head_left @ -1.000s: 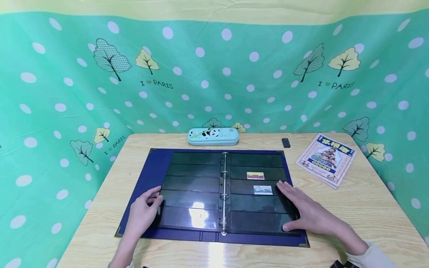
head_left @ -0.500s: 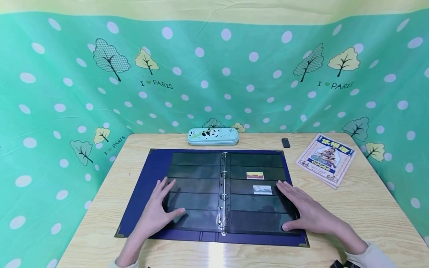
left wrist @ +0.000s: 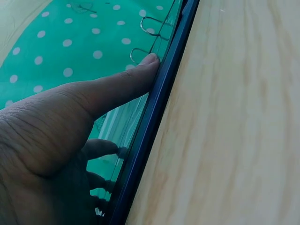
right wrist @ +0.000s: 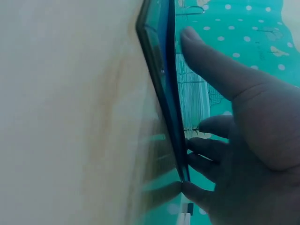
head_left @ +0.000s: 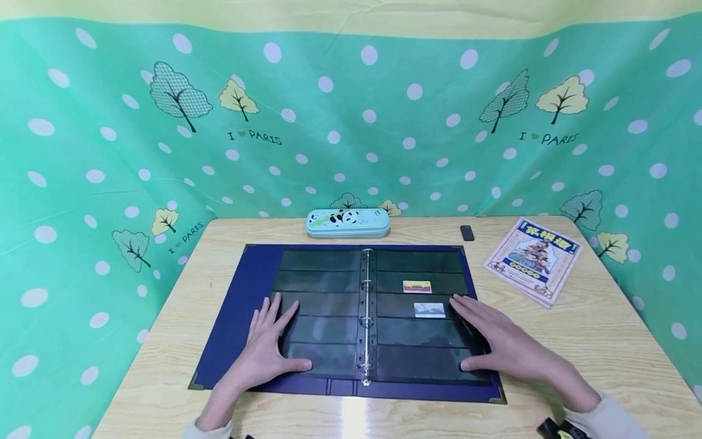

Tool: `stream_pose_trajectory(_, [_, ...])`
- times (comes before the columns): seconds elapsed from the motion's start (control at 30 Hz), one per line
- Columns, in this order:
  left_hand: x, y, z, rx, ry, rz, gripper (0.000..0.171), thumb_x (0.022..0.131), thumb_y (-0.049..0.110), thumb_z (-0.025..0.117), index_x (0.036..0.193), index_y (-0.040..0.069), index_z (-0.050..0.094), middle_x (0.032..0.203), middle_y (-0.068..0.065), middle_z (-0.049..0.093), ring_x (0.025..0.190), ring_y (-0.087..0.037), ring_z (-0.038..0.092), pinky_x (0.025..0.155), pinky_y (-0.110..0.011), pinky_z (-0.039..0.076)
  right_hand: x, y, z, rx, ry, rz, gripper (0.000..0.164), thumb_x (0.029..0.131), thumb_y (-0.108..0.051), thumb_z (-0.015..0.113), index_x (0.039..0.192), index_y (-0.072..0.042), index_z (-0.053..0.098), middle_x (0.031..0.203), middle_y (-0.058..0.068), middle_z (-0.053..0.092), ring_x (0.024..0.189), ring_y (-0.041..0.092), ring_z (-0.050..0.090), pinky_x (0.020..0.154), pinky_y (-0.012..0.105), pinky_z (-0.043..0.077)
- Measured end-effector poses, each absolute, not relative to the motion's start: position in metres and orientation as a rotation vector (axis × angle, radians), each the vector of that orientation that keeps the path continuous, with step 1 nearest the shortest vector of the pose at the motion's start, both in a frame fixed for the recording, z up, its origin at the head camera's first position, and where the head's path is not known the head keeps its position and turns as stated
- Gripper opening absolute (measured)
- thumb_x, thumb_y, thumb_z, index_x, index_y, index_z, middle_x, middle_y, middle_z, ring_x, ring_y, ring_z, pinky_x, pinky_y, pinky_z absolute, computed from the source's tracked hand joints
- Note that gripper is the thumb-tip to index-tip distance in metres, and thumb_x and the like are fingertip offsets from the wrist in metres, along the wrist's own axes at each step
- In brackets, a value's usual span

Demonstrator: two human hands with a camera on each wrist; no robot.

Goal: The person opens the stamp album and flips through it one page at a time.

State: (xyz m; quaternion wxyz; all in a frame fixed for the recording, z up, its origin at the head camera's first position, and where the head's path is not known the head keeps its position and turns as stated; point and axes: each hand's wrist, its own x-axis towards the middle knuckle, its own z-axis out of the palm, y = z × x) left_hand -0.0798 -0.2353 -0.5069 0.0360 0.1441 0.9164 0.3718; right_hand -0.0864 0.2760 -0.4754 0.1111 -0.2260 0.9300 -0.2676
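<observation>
A dark blue ring-binder stamp album [head_left: 241, 292] lies spread out on the table, with black pocket pages [head_left: 320, 281] on either side of metal rings [head_left: 367, 305]. Two stamps show on the right page: a red and yellow one [head_left: 417, 286] and a grey one [head_left: 429, 310]. My left hand [head_left: 260, 356] rests with spread fingers on the lower left page, thumb [left wrist: 126, 84] toward the near edge. On the right page's outer edge rests my right hand [head_left: 507, 344], fingers extended and thumb near the bottom corner. Neither hand grips anything.
A light blue panda pencil case [head_left: 348, 224] stands behind the album. Back right are a small black object [head_left: 467, 233] and a booklet [head_left: 534, 259] with a colourful cover. A green dotted cloth [head_left: 351, 152] hangs around the wooden table [head_left: 181, 305].
My left hand has let go of the left page's outer edge, spread its fingers and moved right onto the page. The right hand stays almost in place.
</observation>
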Motion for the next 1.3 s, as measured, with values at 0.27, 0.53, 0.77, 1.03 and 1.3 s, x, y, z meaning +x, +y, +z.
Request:
stream_pose_trajectory(0.27, [-0.081, -0.236, -0.509, 0.433, 2.82, 1.105, 0.127, 0.072, 0.061, 0.1, 0.172, 0.009, 0.041, 0.18, -0.036, 0.006, 0.164, -0.062, -0.008, 0.128, -0.077, -0.009, -0.105, 0.268, -0.467, -0.59, 2.941, -0.837, 0.093, 0.095, -0.042, 0.09, 0.169, -0.005, 0.046, 0.146, 0.025, 0.062, 0.129, 0.047, 0.061, 0.099, 0.064, 0.056])
stream_pose_trajectory(0.53, [-0.081, -0.235, -0.508, 0.42, 2.819, 1.103, 0.126, 0.072, 0.059, 0.1, 0.173, 0.01, 0.041, 0.181, -0.035, 0.005, 0.165, -0.061, -0.008, 0.129, -0.075, -0.01, -0.141, 0.27, -0.469, -0.41, 2.89, -0.994, 0.091, 0.1, -0.032, 0.087, 0.167, 0.009, 0.04, 0.103, 0.007, 0.064, 0.085, 0.018, 0.057, 0.069, 0.029, 0.047])
stream_pose_trajectory(0.77, [-0.081, -0.238, -0.518, 0.485, 2.847, 1.157, 0.125, 0.074, 0.066, 0.097, 0.172, 0.012, 0.042, 0.18, -0.036, 0.006, 0.165, -0.061, -0.007, 0.13, -0.07, -0.013, -0.16, 0.272, -0.479, -0.359, 2.891, -0.97, 0.097, 0.1, -0.037, 0.086, 0.168, 0.01, 0.036, 0.092, 0.004, 0.061, 0.073, 0.017, 0.051, 0.064, 0.031, 0.042])
stream_pose_trajectory(1.03, [-0.082, -0.24, -0.519, 0.44, 2.85, 1.098, 0.126, 0.073, 0.066, 0.097, 0.174, 0.015, 0.041, 0.182, -0.033, 0.005, 0.166, -0.058, -0.008, 0.131, -0.068, -0.012, -0.174, 0.267, -0.483, -0.262, 2.899, -0.833, 0.11, 0.098, -0.059, 0.081, 0.173, 0.002, 0.029, 0.071, 0.002, 0.052, 0.057, 0.019, 0.046, 0.054, 0.034, 0.034])
stream_pose_trajectory(1.3, [-0.082, -0.239, -0.519, 0.464, 2.848, 1.147, 0.124, 0.073, 0.065, 0.097, 0.172, 0.013, 0.043, 0.18, -0.035, 0.008, 0.165, -0.06, -0.006, 0.13, -0.07, -0.012, -0.188, 0.261, -0.482, -0.153, 2.887, -0.658, 0.122, 0.09, -0.074, 0.078, 0.176, -0.004, 0.026, 0.068, 0.006, 0.05, 0.051, 0.018, 0.038, 0.052, 0.034, 0.026])
